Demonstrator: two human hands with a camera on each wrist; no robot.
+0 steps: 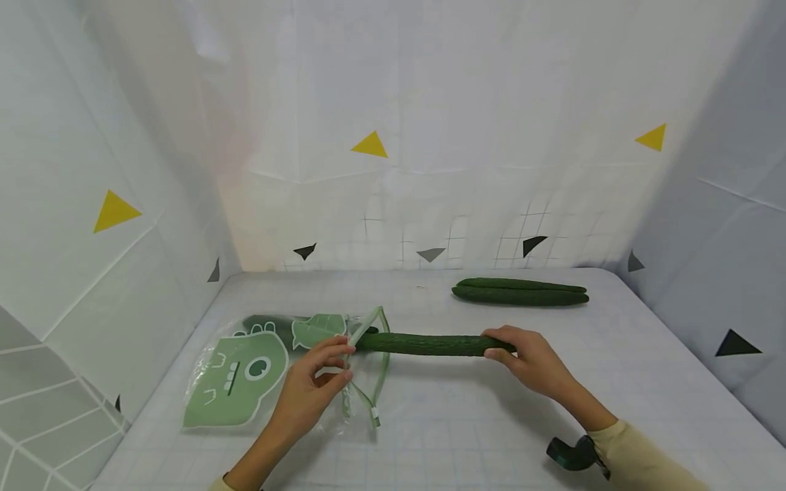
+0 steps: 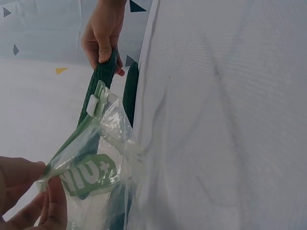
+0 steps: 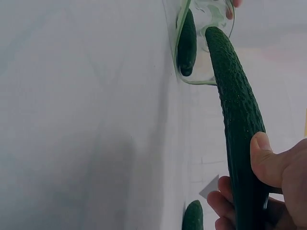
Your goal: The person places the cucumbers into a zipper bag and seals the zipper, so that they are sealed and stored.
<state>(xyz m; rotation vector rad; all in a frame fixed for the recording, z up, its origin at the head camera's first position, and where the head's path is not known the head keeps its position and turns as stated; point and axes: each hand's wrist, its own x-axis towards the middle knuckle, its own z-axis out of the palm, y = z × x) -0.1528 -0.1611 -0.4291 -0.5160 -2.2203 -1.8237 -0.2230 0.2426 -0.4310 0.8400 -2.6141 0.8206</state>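
Looking at a long cucumber (image 1: 424, 344) held roughly level above the tabletop (image 1: 467, 443), leading tip apparently just inside the mouth of a clear zip bag (image 1: 245, 402) with a green monster print. Grasping the cucumber near its outer end with the right grip (image 1: 531, 358), thumb on one side, fingers round the other. Makes sense to hold that far back, probably: leaves nearly the whole length free and knuckles clear of the opening. Pinching the bag's green rim (image 1: 384, 372) between thumb and fingertips with the left grip (image 1: 316, 382), likely to stop such floppy plastic from sagging shut. Can spot the white slider (image 2: 92, 105) down at one end of the rim, presumably there so as not to block the gap. Can also see another cucumber (image 3: 187, 45) lying inside the bag, leaving room beside it for the held tip. Also spotting two more cucumbers (image 1: 518, 294) parked side by side toward the back right, well apart from the bag, maybe to stay reachable without crowding things.
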